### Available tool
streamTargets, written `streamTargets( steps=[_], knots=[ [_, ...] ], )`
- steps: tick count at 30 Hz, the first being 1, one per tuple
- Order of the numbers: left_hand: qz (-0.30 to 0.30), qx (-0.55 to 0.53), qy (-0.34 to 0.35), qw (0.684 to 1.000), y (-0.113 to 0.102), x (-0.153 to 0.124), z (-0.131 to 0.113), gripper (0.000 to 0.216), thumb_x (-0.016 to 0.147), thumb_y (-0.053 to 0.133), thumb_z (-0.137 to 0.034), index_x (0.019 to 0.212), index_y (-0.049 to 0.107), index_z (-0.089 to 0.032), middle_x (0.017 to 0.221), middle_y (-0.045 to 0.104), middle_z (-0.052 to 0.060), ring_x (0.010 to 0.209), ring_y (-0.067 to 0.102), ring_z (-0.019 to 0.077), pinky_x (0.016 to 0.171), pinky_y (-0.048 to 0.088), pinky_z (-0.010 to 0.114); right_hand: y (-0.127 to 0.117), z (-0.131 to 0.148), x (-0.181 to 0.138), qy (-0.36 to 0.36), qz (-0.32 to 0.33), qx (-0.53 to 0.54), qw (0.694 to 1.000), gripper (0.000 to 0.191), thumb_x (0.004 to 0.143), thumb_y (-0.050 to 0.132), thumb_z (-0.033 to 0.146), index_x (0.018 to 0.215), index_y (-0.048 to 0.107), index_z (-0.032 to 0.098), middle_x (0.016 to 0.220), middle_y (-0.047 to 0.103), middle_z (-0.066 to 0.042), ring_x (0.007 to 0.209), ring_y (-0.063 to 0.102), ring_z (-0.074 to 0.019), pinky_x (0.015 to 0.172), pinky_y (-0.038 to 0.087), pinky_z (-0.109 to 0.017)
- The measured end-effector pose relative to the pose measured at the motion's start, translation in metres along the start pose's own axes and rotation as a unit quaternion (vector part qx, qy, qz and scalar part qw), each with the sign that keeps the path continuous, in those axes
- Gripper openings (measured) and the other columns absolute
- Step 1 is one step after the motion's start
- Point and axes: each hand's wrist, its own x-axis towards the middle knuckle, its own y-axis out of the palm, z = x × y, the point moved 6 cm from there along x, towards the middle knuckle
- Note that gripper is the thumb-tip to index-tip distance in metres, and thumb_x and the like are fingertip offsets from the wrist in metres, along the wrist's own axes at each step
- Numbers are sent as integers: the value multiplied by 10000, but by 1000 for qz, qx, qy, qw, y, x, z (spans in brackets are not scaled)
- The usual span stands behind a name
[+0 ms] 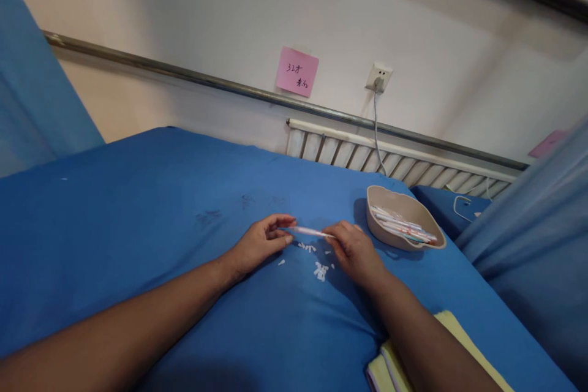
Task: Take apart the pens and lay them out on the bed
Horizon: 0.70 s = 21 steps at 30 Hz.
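Both my hands hold one thin white pen-like stick [309,231] level above the blue cloth. My left hand [261,244] pinches its left end with curled fingers. My right hand [353,250] grips its right end, fingers closed round it. Small white bits [320,269] lie scattered on the cloth just below and between the hands. A beige tray [390,197] to the right of my right hand holds several similar sticks [404,226].
The blue-covered table [138,226] reaches the wall. A yellow pad [452,324] lies at the near right under my right forearm. A radiator [399,162], a wall socket with cable [378,78] and a pink note [297,71] are behind. Blue curtains hang at both sides.
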Motion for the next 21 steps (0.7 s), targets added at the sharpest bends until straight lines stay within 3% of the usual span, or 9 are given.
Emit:
streamTargets(
  steps=[5, 10, 14, 21],
  knots=[
    [6, 1, -33, 999, -1, 1, 2, 377, 691, 661, -333, 1006, 574, -144, 1013, 658, 96, 755, 617, 156, 630, 479, 277, -50, -43, -5, 84, -107, -112, 984, 221, 922, 415, 244, 1040, 591, 179, 1001, 631, -80, 942, 548, -209, 834, 347, -331],
    [25, 9, -33, 999, 1, 0, 3, 348, 677, 683, -361, 938, 594, -149, 862, 664, 47, 674, 591, 129, 646, 471, 272, -96, -87, -22, 211, -138, -247, 936, 252, 914, 421, 259, 1052, 626, 206, 1014, 642, -74, 968, 532, -225, 887, 273, -363],
    [31, 2, -41, 999, 0, 2, 5, 356, 670, 696, -377, 929, 601, -153, 839, 662, 35, 665, 583, 126, 634, 465, 261, -108, -111, -34, 291, -107, -273, 911, 270, 886, 441, 205, 1068, 638, 229, 1067, 644, -72, 972, 538, -227, 870, 263, -370],
    [25, 14, -49, 998, -1, 2, 2, 368, 651, 706, -415, 901, 613, -161, 818, 668, 36, 649, 587, 133, 637, 464, 265, -96, -136, -43, 357, -4, -273, 893, 303, 826, 456, 155, 1025, 665, 246, 1015, 678, -70, 994, 550, -254, 855, 275, -402]
  ],
)
